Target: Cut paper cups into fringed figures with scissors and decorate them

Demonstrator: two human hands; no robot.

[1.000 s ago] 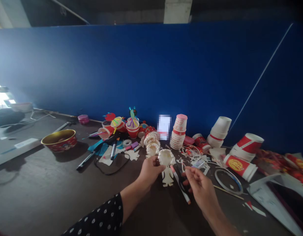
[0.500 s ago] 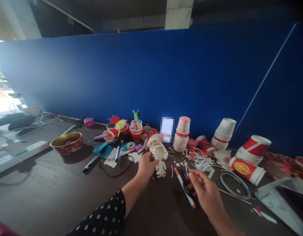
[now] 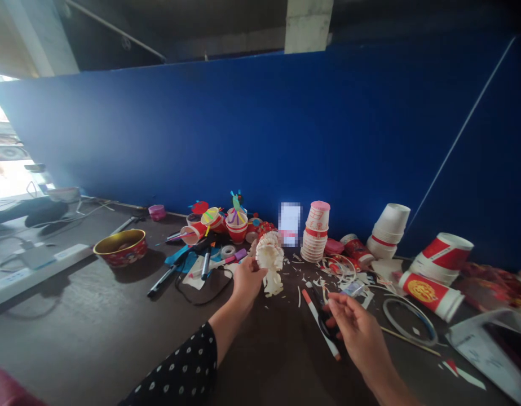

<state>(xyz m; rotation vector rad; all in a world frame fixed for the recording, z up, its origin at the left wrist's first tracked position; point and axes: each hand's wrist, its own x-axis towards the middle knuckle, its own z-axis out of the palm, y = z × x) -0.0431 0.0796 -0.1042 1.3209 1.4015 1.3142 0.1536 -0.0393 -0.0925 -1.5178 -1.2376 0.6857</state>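
Note:
A cream-white paper figure [image 3: 271,262] with a ruffled round upper part and small cut-out legs stands near the middle of the dark table. My left hand [image 3: 247,280] pinches its left edge between thumb and fingers. To the right, my right hand [image 3: 349,316] is closed, thumb against fingertips, over the black handles of scissors [image 3: 322,321]; what its fingertips pinch, if anything, is too small to make out. Beside the scissors lies a white marker with orange ends [image 3: 327,337].
Stacked paper cups [image 3: 315,237] stand behind, with more cups [image 3: 387,231] at the right. Paper scraps, a wire coil [image 3: 408,321], markers [image 3: 206,262] and tape [image 3: 227,251] lie around. At the left are a gold-rimmed bowl [image 3: 125,254] and a power strip [image 3: 40,276]. A blue partition [image 3: 243,129] rises behind.
My left hand has shifted slightly left with the paper figure, which has turned and tilted a little. The whole view has drifted slightly; my right hand keeps its pose.

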